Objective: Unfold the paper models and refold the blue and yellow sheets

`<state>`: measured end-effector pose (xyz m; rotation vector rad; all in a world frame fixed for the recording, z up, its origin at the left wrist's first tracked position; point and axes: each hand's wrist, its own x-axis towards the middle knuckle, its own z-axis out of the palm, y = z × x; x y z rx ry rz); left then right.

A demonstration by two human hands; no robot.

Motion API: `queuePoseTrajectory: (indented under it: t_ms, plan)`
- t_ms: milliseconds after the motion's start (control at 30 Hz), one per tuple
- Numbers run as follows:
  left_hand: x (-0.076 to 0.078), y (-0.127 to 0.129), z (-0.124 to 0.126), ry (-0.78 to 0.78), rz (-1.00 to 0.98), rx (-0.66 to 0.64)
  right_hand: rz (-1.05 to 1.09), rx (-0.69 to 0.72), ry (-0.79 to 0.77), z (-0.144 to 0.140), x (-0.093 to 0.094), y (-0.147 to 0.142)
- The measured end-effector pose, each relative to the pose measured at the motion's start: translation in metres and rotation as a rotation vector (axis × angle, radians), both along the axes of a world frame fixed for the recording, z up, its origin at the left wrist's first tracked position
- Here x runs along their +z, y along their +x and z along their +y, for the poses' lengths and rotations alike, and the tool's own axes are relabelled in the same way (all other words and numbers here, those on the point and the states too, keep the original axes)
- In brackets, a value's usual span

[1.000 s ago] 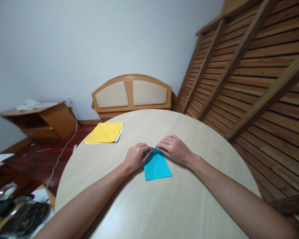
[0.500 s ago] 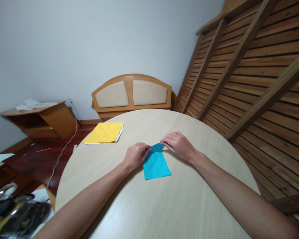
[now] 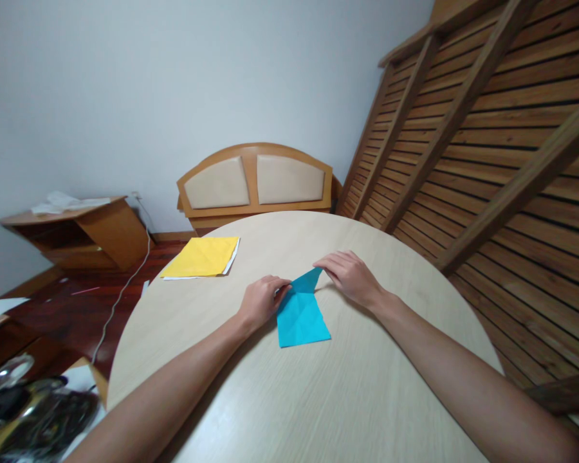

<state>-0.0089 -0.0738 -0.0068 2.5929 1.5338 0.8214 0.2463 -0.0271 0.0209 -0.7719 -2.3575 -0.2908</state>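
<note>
On the round table (image 3: pixel 361 386), the blue paper (image 3: pixel 303 321) lies already creased, its far flap (image 3: pixel 307 281) raised and not yet flat, while the left hand (image 3: pixel 262 302) pinches its left edge and the right hand (image 3: pixel 351 278) holds the flap's upper tip.

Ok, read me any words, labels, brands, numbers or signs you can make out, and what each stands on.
No readable text.
Blue paper: no print visible.
Yellow sheet: no print visible.
Dark jumble at lower left: too blurred to tell.
White papers on the cabinet: too small to tell.
</note>
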Motion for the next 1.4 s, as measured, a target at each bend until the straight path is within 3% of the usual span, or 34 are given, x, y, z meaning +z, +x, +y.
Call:
queuePoseTrajectory:
  t_ms: [333, 600, 767, 1000, 1167, 1400]
  plan:
    - [0.002, 0.001, -0.004, -0.08, -0.162, -0.051, 0.018, -0.043, -0.017, 0.002, -0.001, 0.001]
    - [0.004, 0.001, -0.005, -0.099, -0.119, -0.108, 0.021, -0.065, -0.038, 0.002, -0.001, 0.002]
    - [0.005, 0.002, -0.006, -0.094, -0.075, -0.081, 0.06, -0.097, -0.037, 0.005, -0.002, 0.003]
    - [0.003, 0.001, -0.003, -0.119, -0.196, -0.01, 0.139, -0.127, -0.043, 0.005, -0.003, 0.004]
    - [0.005, 0.003, -0.001, -0.146, -0.276, 0.15, 0.109, -0.035, -0.078, -0.004, 0.002, -0.003]
    - [0.015, 0.005, -0.004, -0.151, -0.304, 0.272, -0.062, 0.235, -0.228, -0.014, 0.006, -0.009]
